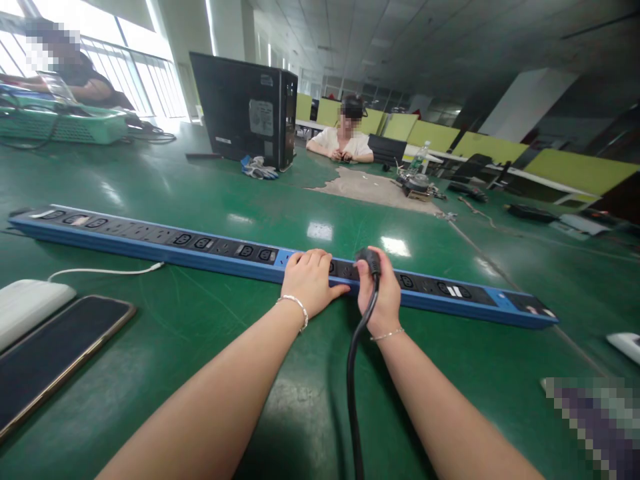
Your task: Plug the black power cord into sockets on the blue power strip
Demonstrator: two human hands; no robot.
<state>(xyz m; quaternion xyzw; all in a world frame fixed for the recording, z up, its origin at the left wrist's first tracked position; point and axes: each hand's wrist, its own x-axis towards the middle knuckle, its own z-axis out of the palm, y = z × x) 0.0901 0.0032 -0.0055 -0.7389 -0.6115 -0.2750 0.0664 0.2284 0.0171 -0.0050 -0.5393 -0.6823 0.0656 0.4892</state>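
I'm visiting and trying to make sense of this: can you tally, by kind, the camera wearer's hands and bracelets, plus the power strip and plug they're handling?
Hands: 2 (left hand, right hand)
Bracelets: 2 (left bracelet, right bracelet)
Blue power strip: 1
Black plug: 1
Total: 6

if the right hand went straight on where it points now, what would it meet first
Probably the blue power strip: the right hand, gripping the black plug, overlaps it in the picture. Depth is unclear; raised enough, it might pass over.

Head-worn view, forward and down, hands (307, 283) near
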